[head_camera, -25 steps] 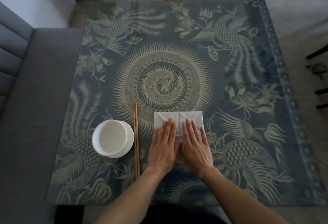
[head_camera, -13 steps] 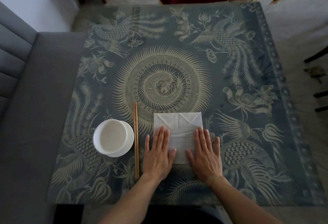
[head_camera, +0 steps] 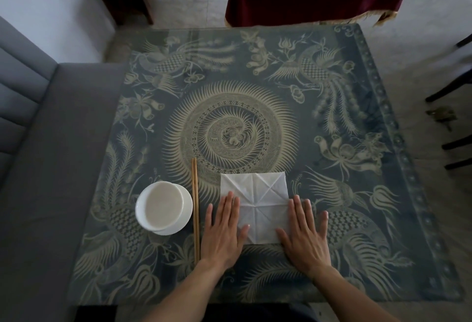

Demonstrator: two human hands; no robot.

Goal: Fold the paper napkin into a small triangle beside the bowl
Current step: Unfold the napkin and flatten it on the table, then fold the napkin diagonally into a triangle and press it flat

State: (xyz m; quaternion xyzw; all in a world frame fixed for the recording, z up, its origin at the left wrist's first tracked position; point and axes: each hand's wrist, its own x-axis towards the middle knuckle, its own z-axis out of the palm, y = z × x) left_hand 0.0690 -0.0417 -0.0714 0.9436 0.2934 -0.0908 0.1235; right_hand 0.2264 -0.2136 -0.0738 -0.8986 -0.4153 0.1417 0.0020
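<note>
A: Now both palms are flat and spread, nothing pinched. The left hand [head_camera: 224, 232] presses the near-left part of the paper napkin [head_camera: 255, 204], and the right hand [head_camera: 304, 232] presses its near-right part, fingers splayed wide.

B: And the napkin itself?

A: It lies open as a square, creased in a star of lines from its middle, near the front edge of the table [head_camera: 383, 258]. The chopsticks [head_camera: 195, 207] lie just left of the left hand, and the bowl [head_camera: 163, 208] sits beyond them toward the left edge, apart from the napkin.

B: Which step is this, by your reading?

A: Smoothing the sheet flat, I judge; no triangle yet. The next move calls for lifting one corner and carrying it across to the opposite corner, edges matched, before pressing the diagonal.

B: What differs from a second ago?

A: Plenty. Then the hands lay side by side on the middle, hiding most of the sheet. They have slid apart to the side edges, and the centre creases now show.
</note>
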